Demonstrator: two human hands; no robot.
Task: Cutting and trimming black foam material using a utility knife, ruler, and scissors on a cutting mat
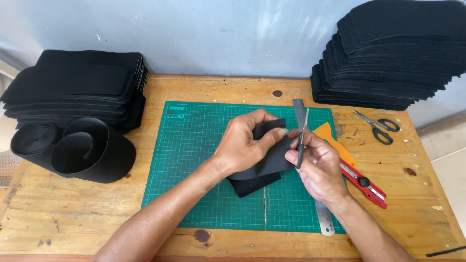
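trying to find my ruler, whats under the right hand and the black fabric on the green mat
A steel ruler lies under the right hand, ends showing above and below it. Under the black fabric piece, held by the left hand, sits another black piece on the green mat. The ruler's middle is hidden.

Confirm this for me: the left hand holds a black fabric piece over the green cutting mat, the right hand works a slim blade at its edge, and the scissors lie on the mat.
Not quite. The head view shows the scissors on the bare wooden table, right of the green cutting mat, not on it. The rest holds: the left hand holds the black fabric piece, and the right hand works a slim blade at its edge.
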